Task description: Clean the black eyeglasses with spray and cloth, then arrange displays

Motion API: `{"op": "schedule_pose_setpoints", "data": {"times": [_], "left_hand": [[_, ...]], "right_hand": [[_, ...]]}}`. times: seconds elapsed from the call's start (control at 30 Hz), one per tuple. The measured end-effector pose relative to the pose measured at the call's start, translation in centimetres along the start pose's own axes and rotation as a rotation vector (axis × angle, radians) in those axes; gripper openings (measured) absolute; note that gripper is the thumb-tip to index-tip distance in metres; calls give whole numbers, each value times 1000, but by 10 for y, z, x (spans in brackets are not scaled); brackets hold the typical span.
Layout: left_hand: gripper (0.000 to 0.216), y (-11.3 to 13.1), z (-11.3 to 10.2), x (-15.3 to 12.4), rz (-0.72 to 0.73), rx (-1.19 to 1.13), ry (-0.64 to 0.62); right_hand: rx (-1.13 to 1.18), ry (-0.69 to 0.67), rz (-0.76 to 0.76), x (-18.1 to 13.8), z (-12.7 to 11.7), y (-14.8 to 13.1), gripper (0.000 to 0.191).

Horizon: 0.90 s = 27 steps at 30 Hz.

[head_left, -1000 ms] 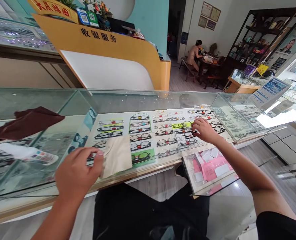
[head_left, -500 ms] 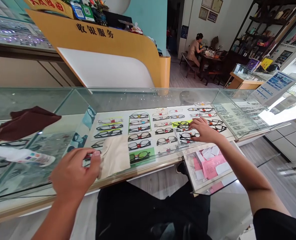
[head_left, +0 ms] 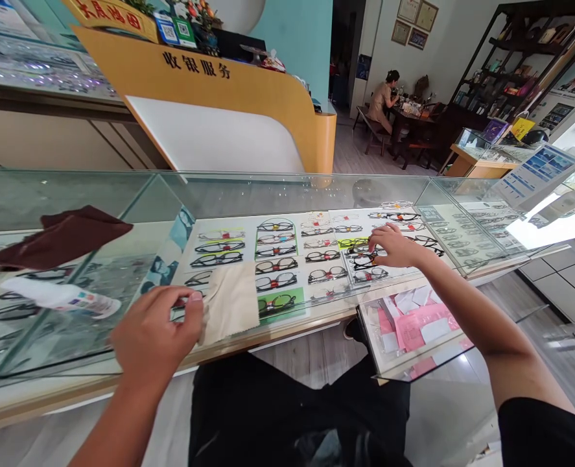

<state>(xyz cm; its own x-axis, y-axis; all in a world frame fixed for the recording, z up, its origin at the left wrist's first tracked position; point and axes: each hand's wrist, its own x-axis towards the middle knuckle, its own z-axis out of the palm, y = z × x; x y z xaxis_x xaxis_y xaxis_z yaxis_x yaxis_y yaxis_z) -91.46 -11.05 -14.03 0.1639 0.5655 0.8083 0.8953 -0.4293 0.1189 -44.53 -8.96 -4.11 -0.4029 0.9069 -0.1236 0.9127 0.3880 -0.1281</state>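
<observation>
My left hand is closed at the near left of the glass counter, its thumb and fingers pinching a cream cleaning cloth. The cloth hangs flat over the glass. Further right, my right hand reaches over the display with its fingers curled at a pair of black eyeglasses. Its fingertips look closed on the frame's right side. Just below lies another pair of dark-rimmed glasses. Rows of spectacles, such as a black pair with a red tag, surround both hands.
A brown cloth and a white spray bottle lie on the left glass. An open drawer with pink papers juts out near my legs. A sign stands at right. A person sits at a far table.
The whole view has shifted slightly to the left, so things appear further right. My right hand has risen a little from the lower glasses. My left hand still pinches the cream cloth.
</observation>
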Motion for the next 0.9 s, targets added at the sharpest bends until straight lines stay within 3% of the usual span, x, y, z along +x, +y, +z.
{"op": "schedule_pose_setpoints", "data": {"times": [0.1,0.3,0.7,0.9], "left_hand": [[25,0,1,1,51,0,32],[23,0,0,1,13,-9,-1],[23,0,0,0,3,-7,16],[23,0,0,0,-5,-18,5]], "right_hand": [[11,-12,47,5,-5,-1,8],[5,-43,100,20,-7,2,21],[10,-136,100,37,-10,10,35],[59,-89,102,36,-13,9,34]]}}
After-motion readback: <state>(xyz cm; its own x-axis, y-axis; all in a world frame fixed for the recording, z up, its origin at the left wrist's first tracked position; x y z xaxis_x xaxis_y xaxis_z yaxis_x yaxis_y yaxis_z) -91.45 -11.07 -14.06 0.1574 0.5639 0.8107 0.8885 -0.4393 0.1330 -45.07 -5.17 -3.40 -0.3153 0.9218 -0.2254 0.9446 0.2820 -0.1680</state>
